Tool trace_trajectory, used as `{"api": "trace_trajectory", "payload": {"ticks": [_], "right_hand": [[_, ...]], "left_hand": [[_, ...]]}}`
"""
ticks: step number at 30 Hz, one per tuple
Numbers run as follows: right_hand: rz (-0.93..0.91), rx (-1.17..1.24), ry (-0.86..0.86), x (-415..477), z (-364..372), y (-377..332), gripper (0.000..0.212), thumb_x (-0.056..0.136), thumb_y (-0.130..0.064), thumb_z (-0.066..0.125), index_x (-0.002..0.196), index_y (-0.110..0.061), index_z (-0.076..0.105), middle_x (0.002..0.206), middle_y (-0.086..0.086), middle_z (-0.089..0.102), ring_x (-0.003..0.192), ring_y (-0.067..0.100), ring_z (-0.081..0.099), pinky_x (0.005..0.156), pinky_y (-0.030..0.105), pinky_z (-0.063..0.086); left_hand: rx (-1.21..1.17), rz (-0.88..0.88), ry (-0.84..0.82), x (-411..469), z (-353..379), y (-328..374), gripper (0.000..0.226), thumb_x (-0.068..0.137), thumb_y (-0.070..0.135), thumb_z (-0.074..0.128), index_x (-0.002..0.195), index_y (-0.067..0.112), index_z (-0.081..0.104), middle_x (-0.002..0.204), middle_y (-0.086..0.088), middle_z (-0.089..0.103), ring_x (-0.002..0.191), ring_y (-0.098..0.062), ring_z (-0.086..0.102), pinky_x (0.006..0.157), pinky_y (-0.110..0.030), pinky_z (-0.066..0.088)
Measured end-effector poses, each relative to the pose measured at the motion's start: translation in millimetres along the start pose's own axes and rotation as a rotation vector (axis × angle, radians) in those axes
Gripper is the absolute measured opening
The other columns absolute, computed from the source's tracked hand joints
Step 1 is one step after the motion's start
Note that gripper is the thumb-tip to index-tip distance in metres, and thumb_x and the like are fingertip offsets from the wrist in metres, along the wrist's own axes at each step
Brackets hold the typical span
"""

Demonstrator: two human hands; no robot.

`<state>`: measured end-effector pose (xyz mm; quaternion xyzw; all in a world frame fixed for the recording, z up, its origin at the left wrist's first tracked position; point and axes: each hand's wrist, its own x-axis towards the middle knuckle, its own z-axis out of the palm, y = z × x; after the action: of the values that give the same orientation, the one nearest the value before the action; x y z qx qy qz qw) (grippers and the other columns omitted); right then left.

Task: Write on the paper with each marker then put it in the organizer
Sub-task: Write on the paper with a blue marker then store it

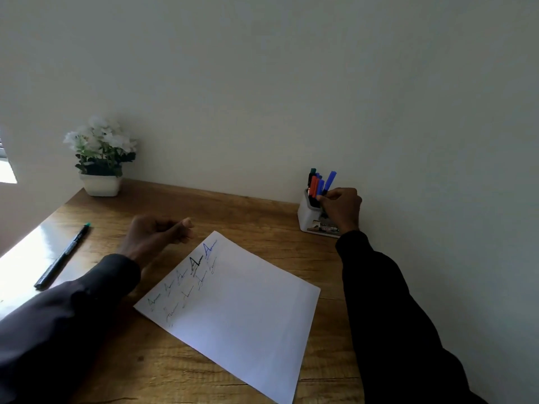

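potted white flowers [100, 158]: desk's far-left corner | wooden desk [248, 217] | pale wall [262, 83]

The right hand [339, 207] hides part of the organizer [305, 213].
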<state>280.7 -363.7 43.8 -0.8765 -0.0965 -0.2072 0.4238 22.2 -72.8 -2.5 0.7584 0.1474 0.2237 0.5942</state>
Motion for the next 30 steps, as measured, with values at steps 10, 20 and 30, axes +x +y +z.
{"api": "trace_trajectory", "payload": {"ticks": [10,20,30], "right_hand": [[0.023,-0.04,-0.081,-7,-3,1,0.024,0.079,-0.014,0.088,0.095,0.002,0.08,0.093,0.016,0.078,0.078,0.014,0.068,0.069,0.023,0.051],[0.065,-0.028,-0.03,-8,4,-10,0.031,0.085,-0.022,0.084,0.103,0.002,0.077,0.098,0.017,0.078,0.081,0.018,0.069,0.064,0.018,0.045],[0.03,-0.022,0.009,-16,-3,-12,0.034,0.08,-0.02,0.088,0.101,0.003,0.077,0.099,0.019,0.077,0.081,0.02,0.069,0.073,0.025,0.048]], "left_hand": [[-0.086,-0.004,-0.018,10,22,7,0.008,0.089,0.021,0.072,0.091,0.015,0.076,0.075,0.004,0.078,0.07,-0.006,0.074,0.06,-0.006,0.051],[-0.095,0.041,-0.055,11,34,14,0.014,0.086,0.027,0.073,0.091,0.014,0.077,0.081,-0.003,0.079,0.076,-0.017,0.075,0.07,-0.016,0.059],[-0.084,0.058,-0.076,11,33,10,0.015,0.089,0.021,0.071,0.094,0.008,0.077,0.082,-0.003,0.079,0.072,-0.014,0.075,0.066,-0.016,0.058]]}}
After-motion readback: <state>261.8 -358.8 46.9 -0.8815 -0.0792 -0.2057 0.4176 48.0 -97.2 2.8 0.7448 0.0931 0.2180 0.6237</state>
